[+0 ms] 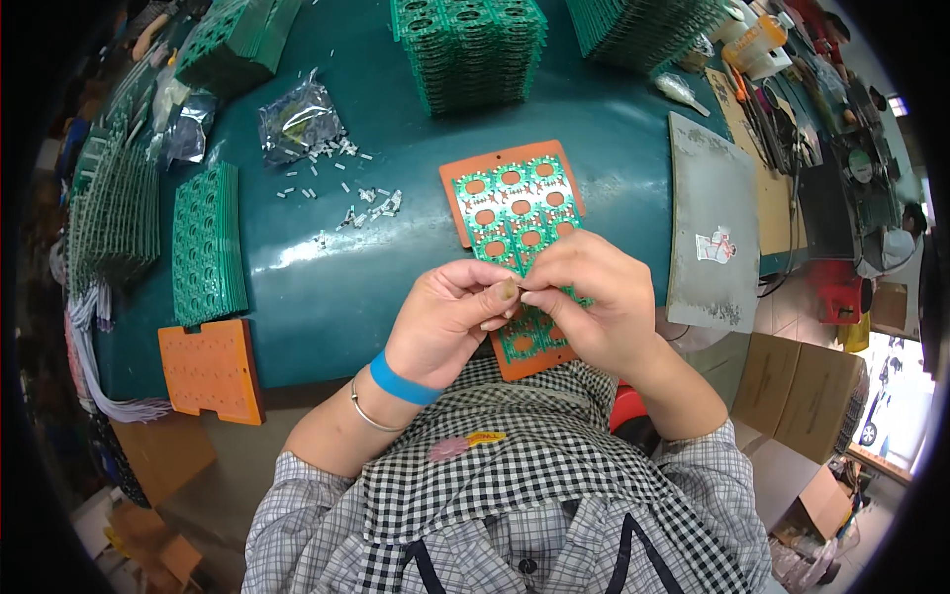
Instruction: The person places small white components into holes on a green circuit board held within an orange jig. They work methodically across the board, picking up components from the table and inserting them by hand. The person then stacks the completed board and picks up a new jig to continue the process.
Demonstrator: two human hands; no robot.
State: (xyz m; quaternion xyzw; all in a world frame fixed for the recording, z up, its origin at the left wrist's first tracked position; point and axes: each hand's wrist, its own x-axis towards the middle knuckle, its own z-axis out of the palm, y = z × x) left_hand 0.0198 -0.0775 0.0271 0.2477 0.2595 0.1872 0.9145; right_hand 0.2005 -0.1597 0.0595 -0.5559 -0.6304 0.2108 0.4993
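My left hand point(457, 315) and my right hand point(594, 297) meet over a green circuit board panel point(522, 205), fingertips pinched close together. Something tiny and dark is between them, too small to name. The panel has rows of oval openings and lies on an orange-brown fixture plate point(473, 153) that sticks out around its edges. My hands cover the lower middle of the panel. A blue band and a thin bangle circle my left wrist. Small white parts point(371, 206) lie scattered on the table to the left of the panel.
On the green table point(604, 119) stand tall stacks of circuit panels point(470, 49). A plastic bag point(300, 117) sits beside the loose parts. At left are another panel stack point(208, 243) and an orange fixture point(210, 371); at right, a grey metal plate point(708, 228). Cardboard boxes point(800, 396) stand lower right.
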